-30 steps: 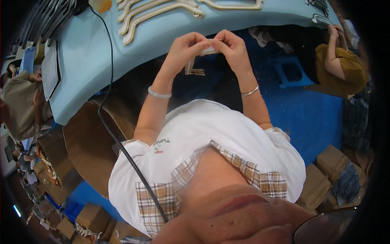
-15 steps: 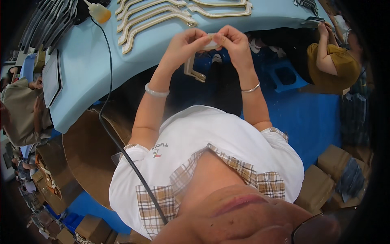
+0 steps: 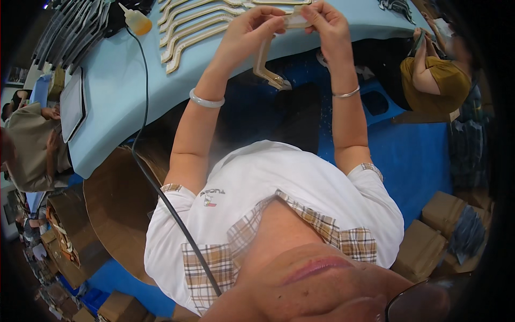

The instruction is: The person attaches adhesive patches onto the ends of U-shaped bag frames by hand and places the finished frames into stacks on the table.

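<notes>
A bent cream-coloured strip point(image 3: 261, 64) hangs from my hands at the table's front edge, its crooked lower end dangling below the left hand. My left hand point(image 3: 252, 35) pinches its upper part between thumb and fingers. My right hand point(image 3: 331, 32) is closed on the same strip a little to the right, thumb pressed on top. A pale section shows between the two hands. Just beyond them, several similar bent cream strips point(image 3: 198, 38) lie side by side on the light blue table point(image 3: 112, 102).
A squeeze bottle point(image 3: 138, 22) with amber liquid stands at the back left beside a stack of dark curved pieces point(image 3: 75, 32). A black cable point(image 3: 140, 129) runs across the table to me. On the right sits a person in a mustard top point(image 3: 440, 80). Cardboard boxes point(image 3: 418, 249) stand behind.
Both hands have moved away from me, toward the table, with the strip. My right hand has also shifted right, and more of the strip shows between the hands.
</notes>
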`<state>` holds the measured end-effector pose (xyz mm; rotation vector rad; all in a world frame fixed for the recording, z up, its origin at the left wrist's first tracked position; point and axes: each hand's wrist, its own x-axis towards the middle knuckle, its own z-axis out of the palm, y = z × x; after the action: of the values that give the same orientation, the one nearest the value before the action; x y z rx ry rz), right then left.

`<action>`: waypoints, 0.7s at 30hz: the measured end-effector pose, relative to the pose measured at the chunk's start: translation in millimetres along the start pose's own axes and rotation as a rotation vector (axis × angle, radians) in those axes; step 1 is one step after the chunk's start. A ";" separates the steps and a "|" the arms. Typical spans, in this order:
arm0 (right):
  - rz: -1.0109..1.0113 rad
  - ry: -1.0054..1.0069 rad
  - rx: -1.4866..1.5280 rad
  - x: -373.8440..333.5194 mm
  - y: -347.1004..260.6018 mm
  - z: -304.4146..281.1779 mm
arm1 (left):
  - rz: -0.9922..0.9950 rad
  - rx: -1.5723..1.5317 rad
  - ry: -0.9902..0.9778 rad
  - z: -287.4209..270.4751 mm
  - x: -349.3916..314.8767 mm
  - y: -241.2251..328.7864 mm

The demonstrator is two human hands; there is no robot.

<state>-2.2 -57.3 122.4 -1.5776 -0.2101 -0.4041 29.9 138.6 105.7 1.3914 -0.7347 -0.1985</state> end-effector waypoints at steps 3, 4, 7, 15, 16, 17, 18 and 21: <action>0.011 0.128 0.044 24.7 -18.2 -1.7 | 0.159 0.051 0.049 -24.4 9.9 -0.8; -0.008 0.172 0.093 32.9 -22.1 -4.3 | 0.165 0.052 0.052 -29.5 11.1 3.3; -0.063 0.131 0.168 64.8 -31.2 -14.1 | 0.151 0.145 0.063 -50.4 25.4 10.1; -0.206 0.004 0.298 187.2 -32.2 -11.3 | 0.003 0.218 0.064 -100.6 118.4 21.9; -0.241 -0.025 0.266 202.4 -32.0 -8.4 | -0.006 0.214 0.070 -108.1 130.4 18.5; -0.230 -0.031 0.269 217.5 -29.3 -6.5 | -0.024 0.149 0.039 -116.3 141.4 15.6; -0.243 -0.046 0.283 232.4 -26.2 -4.2 | -0.041 0.085 0.010 -125.1 151.3 13.0; -0.245 -0.040 0.360 283.5 -12.6 3.7 | -0.127 -0.130 -0.055 -147.9 176.2 6.5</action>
<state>253.6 -85.2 242.0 -1.2092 -0.4830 -0.4947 248.0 166.2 173.6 1.3138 -0.6670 -0.3795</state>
